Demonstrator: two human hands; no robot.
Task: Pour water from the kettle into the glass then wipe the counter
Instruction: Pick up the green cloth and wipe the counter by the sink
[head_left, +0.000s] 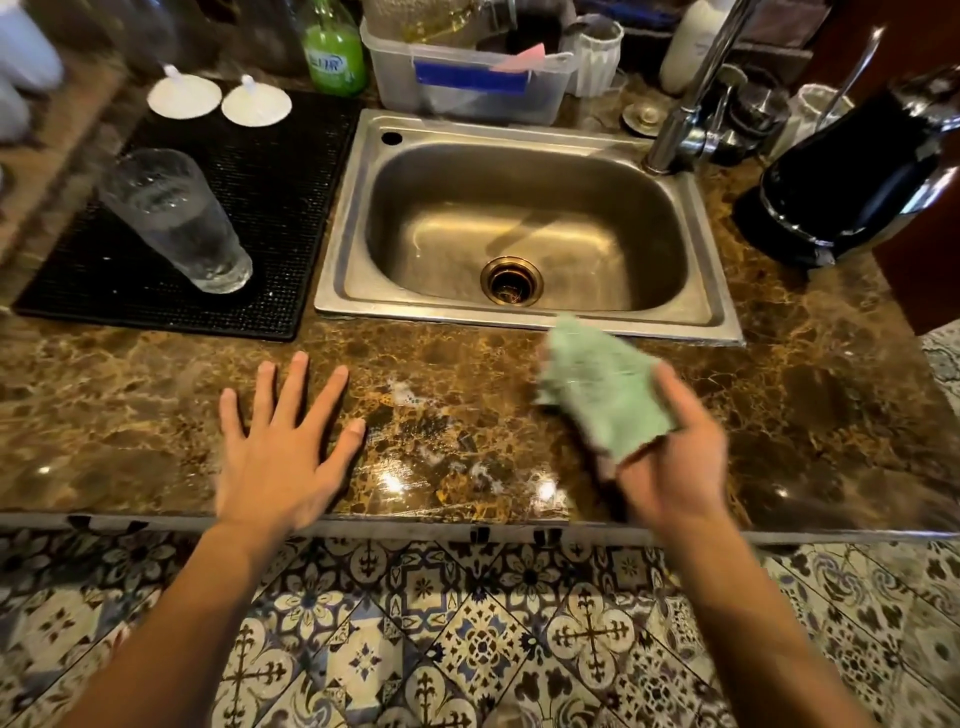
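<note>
A tall clear glass (174, 218) holding water stands on a black mat (270, 208) left of the sink. The black kettle (852, 176) sits on its base at the far right of the brown marble counter (130, 415). My right hand (670, 467) holds a green cloth (602, 384) just above the counter in front of the sink, blurred by motion. My left hand (283, 447) lies flat on the counter, fingers spread, holding nothing. Small water drops and smears (431, 431) show on the counter between my hands.
A steel sink (519, 228) with a tap (691, 98) fills the middle. Behind it stand a clear plastic tub (467, 83), a green bottle (332, 52) and jars. Two white lids (218, 98) rest at the mat's back edge. Patterned floor tiles lie below the counter edge.
</note>
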